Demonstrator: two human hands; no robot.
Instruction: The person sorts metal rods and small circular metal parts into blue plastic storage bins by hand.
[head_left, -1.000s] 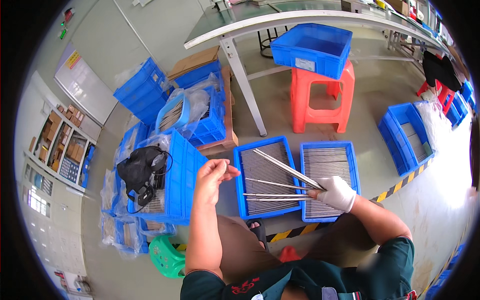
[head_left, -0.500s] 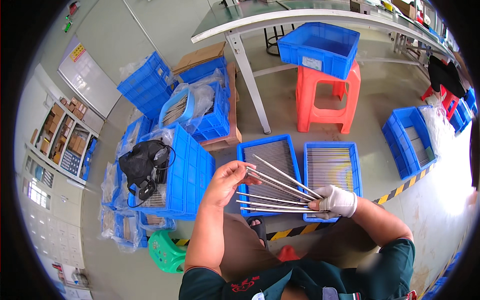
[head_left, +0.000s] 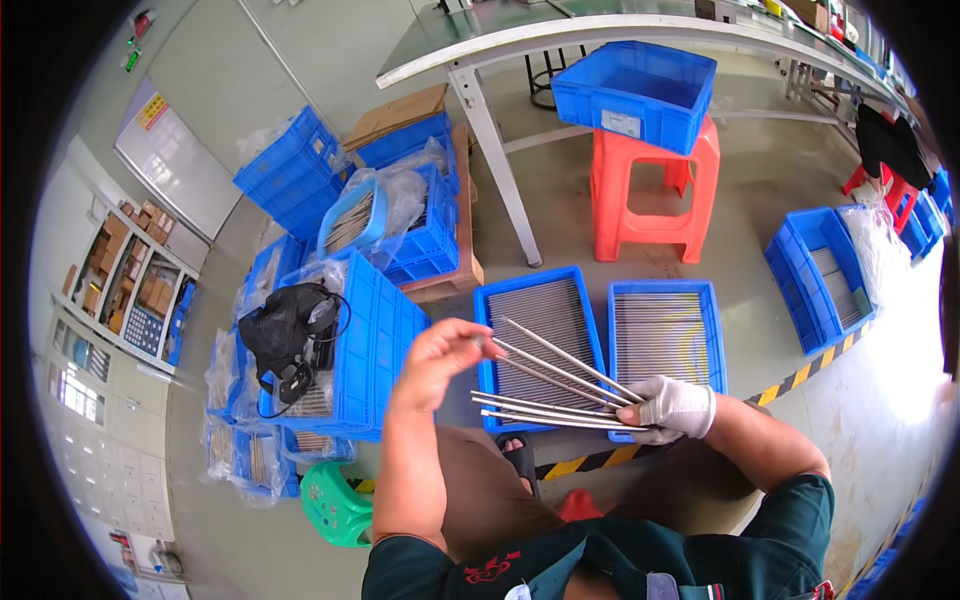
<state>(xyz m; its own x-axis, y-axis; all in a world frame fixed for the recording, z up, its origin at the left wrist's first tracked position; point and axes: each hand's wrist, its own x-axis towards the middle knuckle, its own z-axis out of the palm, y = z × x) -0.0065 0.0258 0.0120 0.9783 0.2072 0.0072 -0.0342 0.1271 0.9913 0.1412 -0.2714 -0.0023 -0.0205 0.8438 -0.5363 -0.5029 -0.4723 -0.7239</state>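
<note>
Between the thumb and fingers of the white-gloved right hand [head_left: 675, 408], a fan of slender grey metal rods [head_left: 570, 359] is pinched. Near their tips the bare left hand [head_left: 446, 356] is curled; whether it grips one cannot be told. Below lie two rectangular blue plastic trays [head_left: 661, 286] lined with similar rods [head_left: 660, 335].

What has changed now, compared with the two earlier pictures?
The left hand moved right to the tips of the metal rods, then drew back slightly left; whether it touches one now is unclear. The gloved right hand still grips the fanned rods. Blue boxes and red stool stayed.
</note>
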